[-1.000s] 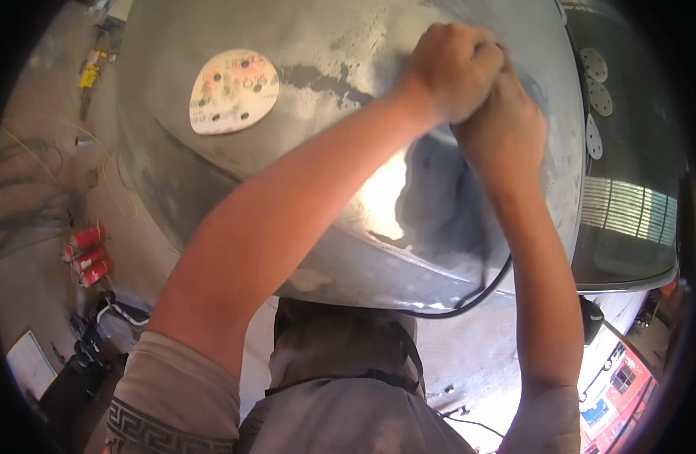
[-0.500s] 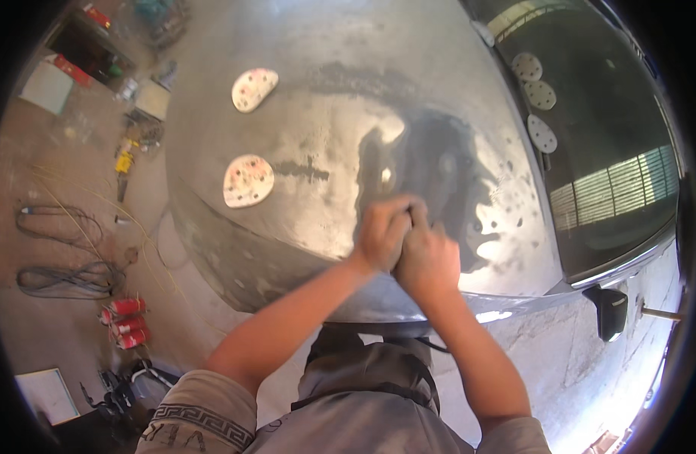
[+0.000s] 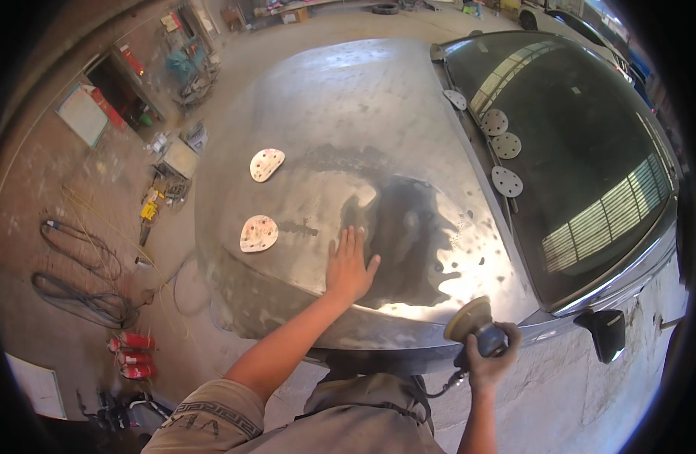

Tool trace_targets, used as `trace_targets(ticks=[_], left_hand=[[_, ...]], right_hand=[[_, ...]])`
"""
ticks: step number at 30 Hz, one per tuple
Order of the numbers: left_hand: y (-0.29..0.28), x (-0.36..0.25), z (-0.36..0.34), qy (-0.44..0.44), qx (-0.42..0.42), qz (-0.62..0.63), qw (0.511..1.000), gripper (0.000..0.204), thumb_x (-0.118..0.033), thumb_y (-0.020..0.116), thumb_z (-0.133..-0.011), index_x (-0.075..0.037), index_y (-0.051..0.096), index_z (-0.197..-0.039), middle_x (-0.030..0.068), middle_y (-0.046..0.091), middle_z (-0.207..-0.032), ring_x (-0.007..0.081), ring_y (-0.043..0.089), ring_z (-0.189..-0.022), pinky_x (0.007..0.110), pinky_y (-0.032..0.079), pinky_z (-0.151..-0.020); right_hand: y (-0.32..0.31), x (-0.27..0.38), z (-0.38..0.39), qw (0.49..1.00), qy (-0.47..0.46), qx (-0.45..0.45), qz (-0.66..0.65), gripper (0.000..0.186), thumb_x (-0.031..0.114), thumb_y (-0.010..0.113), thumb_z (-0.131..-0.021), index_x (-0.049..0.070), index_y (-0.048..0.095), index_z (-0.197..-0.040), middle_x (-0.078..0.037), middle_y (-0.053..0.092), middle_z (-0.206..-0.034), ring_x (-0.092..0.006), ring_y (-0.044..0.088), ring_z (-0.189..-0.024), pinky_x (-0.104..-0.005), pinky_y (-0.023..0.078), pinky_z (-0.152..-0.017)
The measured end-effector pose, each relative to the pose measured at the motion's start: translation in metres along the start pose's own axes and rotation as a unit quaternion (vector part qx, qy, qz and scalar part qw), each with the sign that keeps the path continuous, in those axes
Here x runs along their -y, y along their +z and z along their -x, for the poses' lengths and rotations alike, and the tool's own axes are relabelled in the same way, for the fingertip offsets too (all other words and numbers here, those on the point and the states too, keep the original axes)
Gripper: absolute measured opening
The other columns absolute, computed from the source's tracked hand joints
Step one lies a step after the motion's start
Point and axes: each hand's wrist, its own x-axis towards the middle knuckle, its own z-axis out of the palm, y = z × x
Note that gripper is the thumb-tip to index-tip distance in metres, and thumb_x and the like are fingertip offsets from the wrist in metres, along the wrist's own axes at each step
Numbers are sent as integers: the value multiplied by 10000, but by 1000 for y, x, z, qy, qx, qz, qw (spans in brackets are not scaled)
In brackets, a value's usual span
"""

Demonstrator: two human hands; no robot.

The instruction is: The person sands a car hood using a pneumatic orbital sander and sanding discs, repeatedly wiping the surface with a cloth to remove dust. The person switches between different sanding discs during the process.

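My left hand lies flat on the grey car hood, fingers spread, at the left border of a dark, uneven patch in the worn paint. In my right hand is an orbital sander, raised off the panel near the hood's close edge. Its round pad is tilted up toward the left, and a hose trails from it toward my waist. Two round sanding discs with holes rest on the hood to the left, a farther disc and a closer disc.
Several more sanding discs lie along the base of the windshield. A black side mirror juts out at the right. Coiled black hoses, red cylinders and a yellow tool are on the floor at left.
Both hands were close together over the dark patch. They have separated: the left now lies flat on the hood, and the right has moved right and nearer, holding up the sander. The view has tilted upward.
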Motion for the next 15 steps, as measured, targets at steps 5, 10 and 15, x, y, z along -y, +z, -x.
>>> trace_targets(ticks=[5,10,15], left_hand=[[14,-83,36,189,62,19,980,785,-525,436,-1128,-2,327,-1703,204,316,-1782,349,271,-1663,567,230,-1335],[3,-144,87,333,120,104,929,748,-506,476,-1126,-3,392,-1674,198,356,-1763,324,312,-1650,531,251,-1337],[-1,-150,110,312,208,313,873,650,-388,578,-1113,-28,449,-1639,203,397,-1731,364,369,-1615,513,299,-1319]], right_hand=[[-49,-38,-4,983,67,-113,-125,578,174,896,-840,54,592,-1317,-94,645,-1227,-233,614,-1114,-380,500,-1012],[-73,-68,-8,901,160,-184,-359,513,318,786,-971,38,599,-1358,-109,673,-1263,-244,633,-1150,-406,515,-1031],[-69,-96,-13,793,222,-76,-562,727,570,571,-1062,0,574,-1514,-174,646,-1491,-337,663,-1292,-500,529,-1131]])
